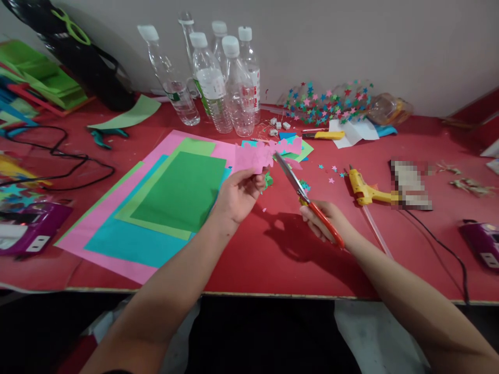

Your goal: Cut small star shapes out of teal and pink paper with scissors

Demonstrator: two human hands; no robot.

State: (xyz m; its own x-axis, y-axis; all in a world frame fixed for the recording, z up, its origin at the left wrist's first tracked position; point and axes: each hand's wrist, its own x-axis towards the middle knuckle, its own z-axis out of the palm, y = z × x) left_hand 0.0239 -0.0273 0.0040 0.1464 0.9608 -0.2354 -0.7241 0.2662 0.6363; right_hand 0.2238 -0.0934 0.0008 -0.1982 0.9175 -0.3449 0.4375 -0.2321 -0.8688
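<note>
Pinched in my left hand [242,193] is a piece of pink paper [251,157] with a jagged, cut edge. My right hand [325,221] grips a pair of scissors [302,192] by orange-red handles, the blades pointing up and left. Their tips reach the cut edge of the pink paper; whether a blade lies over or under it I cannot tell. Below the paper, small green scraps [268,180] lie on the red table [253,265]. Left of my left hand is a stack of coloured sheets, a dark green sheet [179,192] on top.
Several plastic bottles [210,88] stand against the wall, beside a pile of star cutouts [327,101]. A yellow cutter knife [329,135] lies behind my right hand. To the right are a yellow glue gun [360,187] and a purple power strip [483,241]. Black cable [58,150] curls at left.
</note>
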